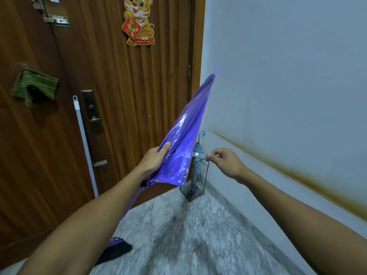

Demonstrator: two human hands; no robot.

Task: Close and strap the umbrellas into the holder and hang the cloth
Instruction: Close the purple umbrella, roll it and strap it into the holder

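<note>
Left hand (156, 155) gripped folded purple umbrella (186, 135); right hand (222, 161) pinched its strap (198, 154). Unfastened. Blue umbrella (198, 149) already in holder (191, 192); cloth (34, 87) hung.

The purple umbrella (184, 135) hides part of the wire holder (195, 183), seemingly.

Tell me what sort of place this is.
Probably the entryway of a home: a wooden door with a lock, a wire umbrella holder in the corner by the wall, and a tiger decoration on the door.
</note>
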